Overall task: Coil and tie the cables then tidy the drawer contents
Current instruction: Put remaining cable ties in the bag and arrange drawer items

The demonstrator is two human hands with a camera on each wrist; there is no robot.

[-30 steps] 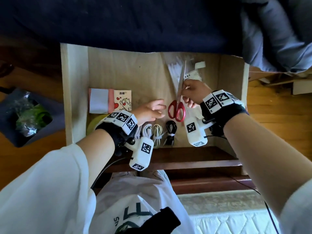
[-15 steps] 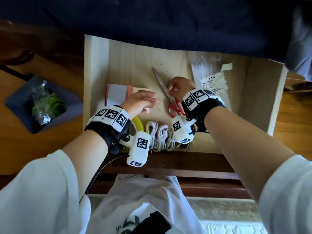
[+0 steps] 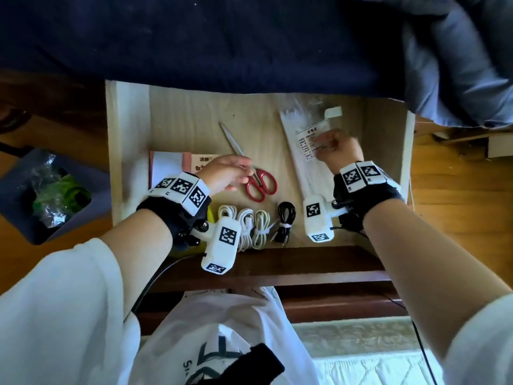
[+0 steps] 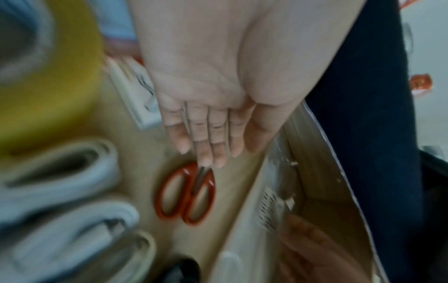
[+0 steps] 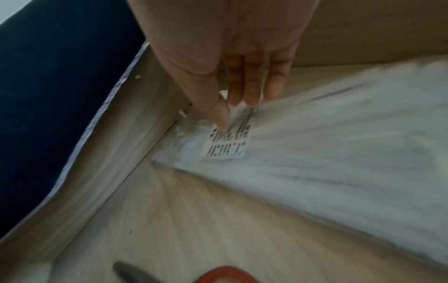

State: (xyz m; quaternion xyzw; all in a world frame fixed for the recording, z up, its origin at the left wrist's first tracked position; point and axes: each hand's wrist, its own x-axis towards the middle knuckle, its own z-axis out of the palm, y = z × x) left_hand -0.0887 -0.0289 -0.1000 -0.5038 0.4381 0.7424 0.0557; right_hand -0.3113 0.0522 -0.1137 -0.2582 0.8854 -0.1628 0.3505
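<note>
In the open wooden drawer (image 3: 130,162), three white cable coils (image 3: 245,226) (image 4: 60,191) and a black coil (image 3: 286,220) lie tied along the front edge. Red-handled scissors (image 3: 261,184) (image 4: 186,193) lie flat, blades pointing to the back left. My left hand (image 3: 244,173) (image 4: 208,157) has straight fingers whose tips touch the scissors near the pivot. My right hand (image 3: 330,145) (image 5: 232,111) pinches a clear bag of white cable ties (image 3: 302,151) (image 5: 339,153) at its printed label, at the drawer's right side.
A pink-and-white notebook (image 3: 166,168) and a small card (image 3: 205,159) lie at the drawer's left; a yellow tape roll (image 4: 48,76) sits under my left wrist. Dark blue bedding (image 3: 222,37) overhangs the back. A blue bin (image 3: 47,195) stands on the floor, left.
My right hand let go of the scissors and moved right onto the bag of cable ties. My left hand shifted from the card onto the scissors, which now lie angled to the back left.
</note>
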